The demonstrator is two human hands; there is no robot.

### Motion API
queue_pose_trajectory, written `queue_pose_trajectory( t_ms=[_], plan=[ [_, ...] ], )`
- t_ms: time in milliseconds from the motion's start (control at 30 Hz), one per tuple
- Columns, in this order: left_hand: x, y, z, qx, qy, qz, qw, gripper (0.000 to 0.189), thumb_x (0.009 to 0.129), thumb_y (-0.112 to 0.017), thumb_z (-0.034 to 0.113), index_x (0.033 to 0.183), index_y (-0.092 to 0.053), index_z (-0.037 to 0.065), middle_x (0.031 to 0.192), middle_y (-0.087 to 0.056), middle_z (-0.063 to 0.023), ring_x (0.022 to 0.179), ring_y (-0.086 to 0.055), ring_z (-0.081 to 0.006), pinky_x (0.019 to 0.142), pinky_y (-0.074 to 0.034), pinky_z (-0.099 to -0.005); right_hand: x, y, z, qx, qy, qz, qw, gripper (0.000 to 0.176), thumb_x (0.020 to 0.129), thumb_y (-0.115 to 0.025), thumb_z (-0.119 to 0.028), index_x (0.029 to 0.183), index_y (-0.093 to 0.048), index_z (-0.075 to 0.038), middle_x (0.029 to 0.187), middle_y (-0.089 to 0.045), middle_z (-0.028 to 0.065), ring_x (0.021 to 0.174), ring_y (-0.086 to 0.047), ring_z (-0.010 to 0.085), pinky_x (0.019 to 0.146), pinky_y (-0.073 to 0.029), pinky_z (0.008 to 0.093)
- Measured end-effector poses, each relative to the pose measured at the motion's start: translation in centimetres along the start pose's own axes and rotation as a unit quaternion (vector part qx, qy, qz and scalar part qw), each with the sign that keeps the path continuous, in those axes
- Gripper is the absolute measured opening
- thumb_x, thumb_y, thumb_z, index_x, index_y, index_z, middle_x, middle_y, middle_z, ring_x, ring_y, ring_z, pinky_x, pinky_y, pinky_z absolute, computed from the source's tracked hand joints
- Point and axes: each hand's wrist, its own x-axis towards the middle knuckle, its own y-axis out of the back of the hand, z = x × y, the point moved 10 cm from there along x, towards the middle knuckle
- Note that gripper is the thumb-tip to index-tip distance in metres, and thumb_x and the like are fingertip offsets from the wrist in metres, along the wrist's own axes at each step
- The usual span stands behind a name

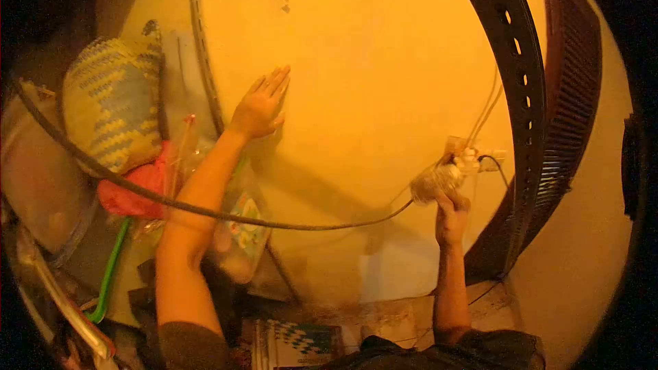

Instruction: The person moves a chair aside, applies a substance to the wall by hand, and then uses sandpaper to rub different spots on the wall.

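My left hand (260, 106) is stretched out with its fingers extended against the yellow-lit wall (356, 82), holding nothing. Lower on the right, my right hand (452, 212) is closed at the lower side of a bulky cable end wrapped in clear plastic (435, 183). A dark cable (301, 224) runs into this bundle and sweeps left across the view, passing in front of my left arm. Just above the bundle, pale plugs (469, 159) cluster at a wall socket (495, 157). Exactly where the bundle meets them is blurred.
A black slotted metal post (517, 48) rises right of the socket, with a dark louvred panel (572, 89) beyond it. At left are a woven bag (113, 106), a red plastic bag (140, 190) and a green rod (113, 270). A patterned box (305, 344) lies below.
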Motion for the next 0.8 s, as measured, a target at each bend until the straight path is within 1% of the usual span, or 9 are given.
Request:
queue_pose_trajectory(
  t_ms=[67,133,267,367,467,600,667,767,800],
  plan=[
    [1.0,1.3,-0.8,0.016,0.018,0.03,0.999,0.085,0.088,-0.065,0.031,0.156,-0.028,-0.004,0.169,-0.02,-0.012,0.153,-0.026,-0.034,0.124,-0.027,-0.0461,-5.8,5.0,6.4,0.086,-0.03,0.034,0.995,0.03,0.095,-0.068,-0.012,0.069,-0.055,-0.005,0.069,-0.047,-0.003,0.066,-0.043,0.0078,0.062,-0.036,0.0283],
    [1.2,1.8,-1.7,0.038,0.05,0.034,0.997,0.084,0.092,-0.062,0.034,0.157,-0.025,-0.003,0.169,-0.019,-0.0125,0.154,-0.024,-0.0338,0.124,-0.025,-0.0462,-9.7,4.6,6.4,0.134,-0.134,-0.033,0.981,0.038,0.093,-0.069,-0.008,0.064,-0.045,-0.012,0.061,-0.04,-0.0054,0.054,-0.033,0.0074,0.051,-0.029,0.0288],
    [4.1,2.1,-3.7,0.1,0.117,0.048,0.987,0.082,0.099,-0.051,0.043,0.16,-0.02,-0.002,0.17,-0.016,-0.0145,0.155,-0.02,-0.0325,0.126,-0.021,-0.0464,-16.0,6.8,8.4,0.013,-0.191,-0.119,0.974,0.043,0.09,-0.073,-0.007,0.061,-0.042,-0.015,0.057,-0.032,-0.0061,0.05,-0.026,0.0061,0.047,-0.021,0.0291],
    [7.8,3.0,-3.9,0.104,0.122,0.071,0.985,0.084,0.101,-0.047,0.048,0.161,-0.015,-0.002,0.17,-0.013,-0.0172,0.156,-0.016,-0.0335,0.126,-0.019,-0.0482,-19.4,7.8,10.0,-0.072,-0.269,-0.154,0.948,0.05,0.088,-0.078,-0.025,0.057,-0.042,-0.008,0.055,-0.032,-0.0055,0.054,-0.03,0.0073,0.05,-0.021,0.0327],
    [11.0,4.4,-5.4,0.109,0.148,0.117,0.976,0.084,0.101,-0.045,0.049,0.16,-0.017,-0.003,0.17,-0.011,-0.0182,0.156,-0.015,-0.033,0.126,-0.018,-0.0475,-20.4,7.1,7.9,-0.009,-0.275,-0.172,0.946,0.043,0.093,-0.072,-0.012,0.063,-0.042,-0.01,0.061,-0.034,-0.0061,0.055,-0.031,0.0058,0.05,-0.027,0.0295],
    [13.4,5.1,-6.5,0.089,0.163,0.155,0.97,0.083,0.102,-0.043,0.049,0.16,-0.017,-0.004,0.17,-0.01,-0.0188,0.157,-0.014,-0.0327,0.127,-0.015,-0.0476,-22.4,10.2,10.3,-0.039,-0.295,-0.12,0.947,0.043,0.094,-0.073,-0.016,0.063,-0.044,-0.01,0.061,-0.038,-0.0053,0.056,-0.036,0.0056,0.052,-0.034,0.0292],
    [13.1,4.9,-6.7,0.082,0.178,0.176,0.965,0.082,0.103,-0.041,0.05,0.16,-0.017,-0.004,0.17,-0.009,-0.0184,0.157,-0.012,-0.0326,0.127,-0.013,-0.0473,-22.9,10.9,10.7,-0.035,-0.313,-0.111,0.942,0.035,0.094,-0.075,-0.017,0.066,-0.058,-0.006,0.063,-0.05,-0.0028,0.057,-0.045,0.0063,0.054,-0.042,0.0278],
    [12.2,3.7,-6.4,0.103,0.197,0.178,0.959,0.082,0.104,-0.038,0.051,0.161,-0.015,-0.004,0.17,-0.007,-0.0177,0.157,-0.01,-0.0321,0.127,-0.012,-0.047,-23.4,11.5,11.1,-0.009,-0.371,-0.061,0.926,0.034,0.086,-0.079,-0.018,0.061,-0.06,-0.007,0.055,-0.046,-0.0078,0.051,-0.04,0.0056,0.049,-0.028,0.0302],
    [11.9,3.5,-6.3,0.102,0.194,0.175,0.96,0.082,0.104,-0.038,0.051,0.161,-0.015,-0.004,0.17,-0.007,-0.0177,0.157,-0.01,-0.0321,0.127,-0.012,-0.047,-22.4,10.7,9.9,0.01,-0.332,-0.062,0.941,0.034,0.086,-0.079,-0.019,0.061,-0.06,-0.006,0.056,-0.046,-0.0081,0.052,-0.04,0.0058,0.049,-0.028,0.0305]
  ],
)
